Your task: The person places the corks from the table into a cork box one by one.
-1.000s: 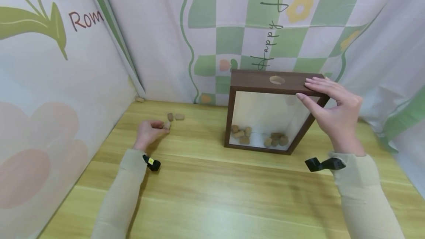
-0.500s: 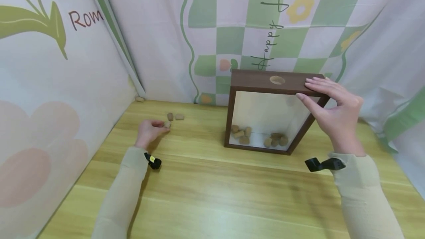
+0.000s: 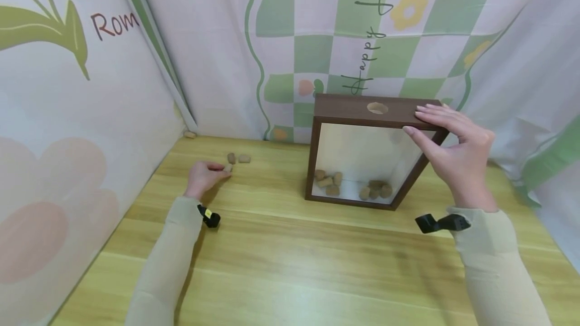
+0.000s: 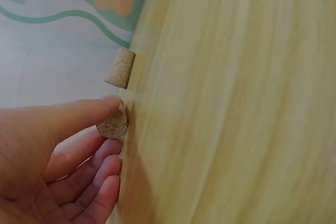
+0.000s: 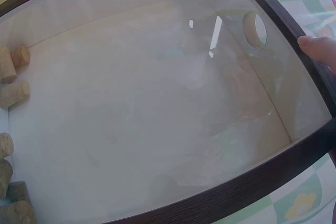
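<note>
On the wooden table [image 3: 294, 265], toward the right, stands a brown box [image 3: 342, 108]; the right hand [image 3: 459, 152] rests on its top right corner, fingers out straight; on the left, the left hand [image 3: 204, 178] pinches a cork [image 4: 113, 125]; two loose corks [image 3: 244, 158] lie just to its far side; more corks [image 3: 325, 182] sit in two bunches inside the box.

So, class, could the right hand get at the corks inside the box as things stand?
Probably not: the clear front pane of the box shields the corks, and the hole in its top looks too small for the right hand.
</note>
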Available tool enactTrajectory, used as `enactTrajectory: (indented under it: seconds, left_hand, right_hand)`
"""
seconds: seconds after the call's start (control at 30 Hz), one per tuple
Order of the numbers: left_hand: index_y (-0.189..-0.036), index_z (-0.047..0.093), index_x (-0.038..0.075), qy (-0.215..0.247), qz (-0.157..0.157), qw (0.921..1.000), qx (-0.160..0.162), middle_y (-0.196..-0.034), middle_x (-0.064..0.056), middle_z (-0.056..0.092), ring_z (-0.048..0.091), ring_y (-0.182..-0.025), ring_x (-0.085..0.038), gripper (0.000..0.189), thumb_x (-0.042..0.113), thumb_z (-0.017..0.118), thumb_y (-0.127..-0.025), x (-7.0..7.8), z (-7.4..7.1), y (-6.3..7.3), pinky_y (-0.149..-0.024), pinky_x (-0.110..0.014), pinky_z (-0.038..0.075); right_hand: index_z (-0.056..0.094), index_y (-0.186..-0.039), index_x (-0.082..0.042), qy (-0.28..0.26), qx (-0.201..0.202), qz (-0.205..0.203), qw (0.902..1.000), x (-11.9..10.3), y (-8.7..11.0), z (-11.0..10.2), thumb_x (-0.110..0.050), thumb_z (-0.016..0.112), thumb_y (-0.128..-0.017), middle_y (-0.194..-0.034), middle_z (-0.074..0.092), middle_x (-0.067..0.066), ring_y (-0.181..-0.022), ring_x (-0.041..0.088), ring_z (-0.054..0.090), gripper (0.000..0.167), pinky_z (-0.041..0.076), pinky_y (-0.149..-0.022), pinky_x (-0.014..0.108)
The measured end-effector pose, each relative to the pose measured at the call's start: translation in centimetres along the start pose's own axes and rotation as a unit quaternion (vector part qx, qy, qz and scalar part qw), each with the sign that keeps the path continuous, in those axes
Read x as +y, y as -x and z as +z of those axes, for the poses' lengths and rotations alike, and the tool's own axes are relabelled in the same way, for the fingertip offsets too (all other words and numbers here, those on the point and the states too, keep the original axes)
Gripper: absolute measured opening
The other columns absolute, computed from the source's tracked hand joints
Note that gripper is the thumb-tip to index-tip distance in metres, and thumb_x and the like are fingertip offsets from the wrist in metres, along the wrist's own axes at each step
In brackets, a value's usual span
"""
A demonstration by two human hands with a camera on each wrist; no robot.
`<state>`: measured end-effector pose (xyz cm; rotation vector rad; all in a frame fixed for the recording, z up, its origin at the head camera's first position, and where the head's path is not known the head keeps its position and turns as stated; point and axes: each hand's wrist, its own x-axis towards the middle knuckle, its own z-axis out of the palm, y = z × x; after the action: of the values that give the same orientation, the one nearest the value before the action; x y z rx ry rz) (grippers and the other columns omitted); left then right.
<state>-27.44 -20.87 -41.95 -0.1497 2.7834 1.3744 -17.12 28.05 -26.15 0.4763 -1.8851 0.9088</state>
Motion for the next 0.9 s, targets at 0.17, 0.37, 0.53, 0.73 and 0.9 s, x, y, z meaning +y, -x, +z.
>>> enactTrajectory:
  seconds: [0.17,0.37,0.53,0.73,0.9]
  left_hand:
    - [-0.119,0.072,-0.003,0.002,0.021,0.9997,-0.009,-0.122,-0.021,0.068,0.060,-0.118,-0.038,0.038,0.022,0.079,-0.092,-0.1,-0.2,0.1,-0.105,-0.048,0.044]
    - [-0.119,0.072,-0.005,0.023,0.047,0.9986,-0.005,-0.120,-0.023,0.069,0.061,-0.117,-0.039,0.038,0.024,0.077,-0.094,-0.4,-0.3,0.4,-0.104,-0.048,0.046]
    - [-0.121,0.071,-0.003,0.065,0.056,0.9963,0.000,-0.119,-0.022,0.069,0.062,-0.114,-0.036,0.038,0.025,0.076,-0.095,-0.1,-0.3,0.8,-0.100,-0.047,0.048]
    - [-0.124,0.069,0.000,0.112,0.067,0.9913,0.021,-0.117,-0.019,0.069,0.063,-0.108,-0.031,0.034,0.017,0.075,-0.095,0.7,-0.3,0.9,-0.096,-0.042,0.051]
    - [-0.120,0.071,0.000,0.120,0.098,0.9859,0.061,-0.111,-0.017,0.072,0.068,-0.102,-0.028,0.034,0.015,0.079,-0.091,1.9,-0.5,1.1,-0.088,-0.037,0.055]
  right_hand:
    - [0.078,-0.102,0.004,0.000,0.000,0.006,1.0000,-1.6,-0.3,0.1,0.009,0.087,-0.073,-0.106,0.073,0.024,-0.115,0.018,0.066,0.031,0.043,-0.109,0.037]
    - [0.078,-0.102,0.005,0.003,0.000,0.004,1.0000,-1.9,-0.3,0.0,0.011,0.086,-0.072,-0.106,0.072,0.025,-0.116,0.020,0.066,0.032,0.043,-0.110,0.037]
    - [0.078,-0.103,0.005,0.002,-0.001,0.005,1.0000,-1.9,-0.2,0.0,0.011,0.086,-0.072,-0.106,0.072,0.025,-0.116,0.018,0.066,0.032,0.042,-0.110,0.037]
    - [0.080,-0.103,0.001,-0.001,0.001,-0.002,1.0000,0.0,0.1,0.0,0.003,0.089,-0.074,-0.107,0.074,0.020,-0.115,0.021,0.067,0.031,0.043,-0.110,0.038]
    - [0.080,-0.103,-0.001,0.002,0.001,-0.002,1.0000,0.6,0.1,0.0,0.002,0.090,-0.073,-0.107,0.074,0.017,-0.115,0.022,0.067,0.032,0.043,-0.110,0.037]
